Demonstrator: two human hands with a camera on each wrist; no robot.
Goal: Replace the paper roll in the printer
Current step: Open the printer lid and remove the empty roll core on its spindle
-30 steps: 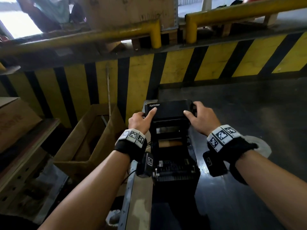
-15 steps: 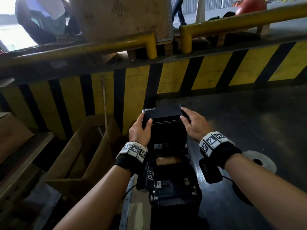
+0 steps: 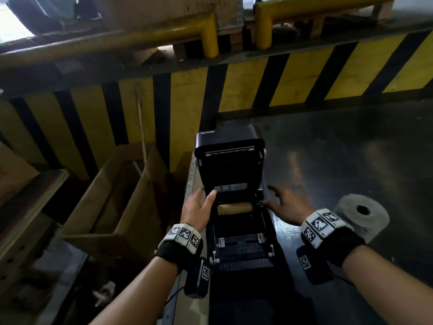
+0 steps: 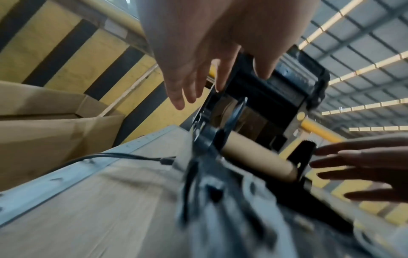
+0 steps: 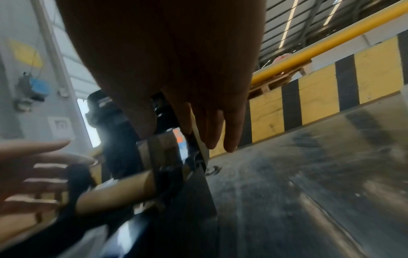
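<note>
Both hands let go of the printer lid (image 3: 228,146), which swung fully upright; left hand (image 3: 198,208) and right hand (image 3: 287,205) dropped to mid-frame.

Printer (image 4: 220,200) base smeared by blur in the left wrist view, right hand (image 4: 362,167) cut off by the frame edge, cardboard core (image 3: 235,207) ends hidden by holders

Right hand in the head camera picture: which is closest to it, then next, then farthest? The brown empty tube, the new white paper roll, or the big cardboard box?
From the right hand:
1. Brown empty tube, just left of it, inside the open printer.
2. White paper roll, to its right on the dark surface.
3. Cardboard box, far left, past the left hand.
</note>
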